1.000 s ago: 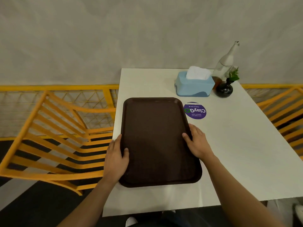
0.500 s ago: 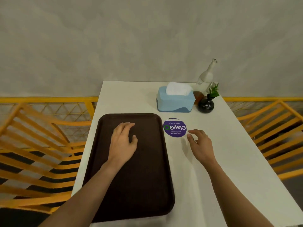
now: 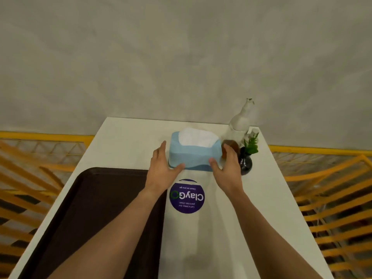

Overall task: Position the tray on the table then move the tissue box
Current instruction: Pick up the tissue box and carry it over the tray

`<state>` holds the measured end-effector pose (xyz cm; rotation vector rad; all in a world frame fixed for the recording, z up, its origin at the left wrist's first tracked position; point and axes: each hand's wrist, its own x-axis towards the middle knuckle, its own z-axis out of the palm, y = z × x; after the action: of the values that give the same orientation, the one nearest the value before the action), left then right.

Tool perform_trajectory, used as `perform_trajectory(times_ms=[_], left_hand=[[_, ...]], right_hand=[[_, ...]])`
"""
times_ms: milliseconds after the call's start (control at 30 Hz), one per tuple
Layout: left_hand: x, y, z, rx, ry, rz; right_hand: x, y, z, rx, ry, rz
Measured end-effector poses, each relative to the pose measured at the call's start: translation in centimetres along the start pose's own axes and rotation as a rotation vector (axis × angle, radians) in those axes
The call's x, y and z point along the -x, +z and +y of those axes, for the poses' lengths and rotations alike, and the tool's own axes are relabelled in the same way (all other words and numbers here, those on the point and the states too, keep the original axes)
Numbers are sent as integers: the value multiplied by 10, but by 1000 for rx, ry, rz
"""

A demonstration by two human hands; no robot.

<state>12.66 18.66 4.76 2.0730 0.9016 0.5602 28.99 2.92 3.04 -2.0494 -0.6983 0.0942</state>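
Note:
A light blue tissue box (image 3: 194, 156) with white tissue sticking out of its top stands near the far end of the white table (image 3: 128, 137). My left hand (image 3: 161, 168) presses against its left side and my right hand (image 3: 227, 168) against its right side, thumbs on the front face. The box rests on the table between them. A dark brown tray (image 3: 90, 214) lies flat along the table's left side, partly under my left forearm.
A clear glass bottle (image 3: 240, 123), a small brown item (image 3: 231, 144) and a black vase with a green plant (image 3: 246, 160) stand just right of the box. A purple round sticker (image 3: 187, 196) marks the table. Orange slatted chairs (image 3: 332, 198) flank both sides; a grey wall is behind.
Both hands left the tray and reached forward to the tissue box, closing on its two sides. The tray stays flat on the table. The camera moved closer.

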Motion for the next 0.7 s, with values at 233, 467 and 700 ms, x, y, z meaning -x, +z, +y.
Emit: perform_trajectory(times_ms=[233,467,700], left_hand=[[-40,26,-7,104,-125,-59],[-53,33,-22,234,-197,-176],[-54,36,-21,159,-146,-126]], right_hand=[[-18,15,8,-220,-47,-71],[-23,28,31,-204,68,-122],[-25,28,41,-103,113,-168]])
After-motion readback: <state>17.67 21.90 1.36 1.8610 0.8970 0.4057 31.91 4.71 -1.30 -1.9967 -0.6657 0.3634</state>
